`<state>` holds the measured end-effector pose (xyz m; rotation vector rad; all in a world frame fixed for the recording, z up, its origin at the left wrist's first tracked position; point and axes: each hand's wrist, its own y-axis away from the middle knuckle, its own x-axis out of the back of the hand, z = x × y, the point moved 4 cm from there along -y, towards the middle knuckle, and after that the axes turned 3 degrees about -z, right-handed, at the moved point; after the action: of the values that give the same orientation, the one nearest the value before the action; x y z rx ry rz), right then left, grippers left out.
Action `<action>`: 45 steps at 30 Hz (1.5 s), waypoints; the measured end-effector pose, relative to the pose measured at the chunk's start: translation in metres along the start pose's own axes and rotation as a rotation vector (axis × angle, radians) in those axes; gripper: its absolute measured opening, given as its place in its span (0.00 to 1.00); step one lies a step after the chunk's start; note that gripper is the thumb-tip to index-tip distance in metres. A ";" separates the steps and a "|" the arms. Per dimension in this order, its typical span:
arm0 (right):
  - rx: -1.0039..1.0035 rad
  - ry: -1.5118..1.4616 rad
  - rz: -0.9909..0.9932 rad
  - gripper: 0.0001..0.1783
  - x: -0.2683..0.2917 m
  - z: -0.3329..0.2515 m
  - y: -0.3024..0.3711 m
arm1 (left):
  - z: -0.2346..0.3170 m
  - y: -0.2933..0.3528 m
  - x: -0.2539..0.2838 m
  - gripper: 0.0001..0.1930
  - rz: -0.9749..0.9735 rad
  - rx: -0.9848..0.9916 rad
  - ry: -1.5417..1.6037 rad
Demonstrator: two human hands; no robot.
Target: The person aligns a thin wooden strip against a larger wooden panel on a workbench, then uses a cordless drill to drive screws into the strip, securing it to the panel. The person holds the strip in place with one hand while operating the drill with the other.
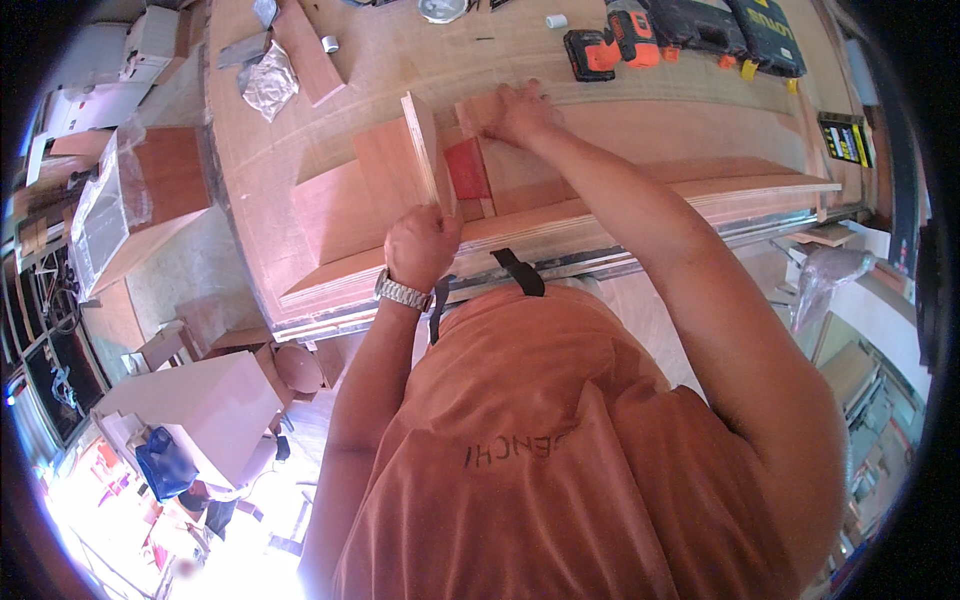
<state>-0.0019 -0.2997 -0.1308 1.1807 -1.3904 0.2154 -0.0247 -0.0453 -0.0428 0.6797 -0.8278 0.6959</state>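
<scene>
My left hand [422,245], with a metal watch at its wrist, is closed at the near end of an upright plywood panel [424,150]. That panel stands on edge across a long plywood board [620,212] at the table's near side. Farther off and to the right, my right hand [517,112] is bent over a small wooden piece [476,114], its fingers partly hidden. Between the hands, a red piece [466,168] sits beside the upright panel. Flat brown panels [340,205] lie left of it.
An orange and black cordless drill [632,35] lies at the far right of the table [400,50], near dark tool cases [700,22]. Crumpled plastic [270,85] and a wood strip [310,60] are at the far left. Plastic-wrapped cabinet work [150,190] stands left of the table.
</scene>
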 end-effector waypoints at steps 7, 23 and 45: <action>0.000 0.022 -0.051 0.48 0.008 -0.005 0.005 | -0.001 -0.001 0.000 0.16 -0.029 0.018 0.015; -0.026 -0.099 -0.187 0.51 0.002 0.030 0.047 | -0.016 -0.014 0.005 0.19 -0.288 -0.028 0.194; 0.230 -0.084 0.035 0.63 -0.032 0.046 0.014 | -0.011 -0.008 0.004 0.20 -0.296 -0.051 0.078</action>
<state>-0.0492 -0.3108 -0.1611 1.3684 -1.4903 0.3618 -0.0125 -0.0404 -0.0469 0.7067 -0.6544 0.4293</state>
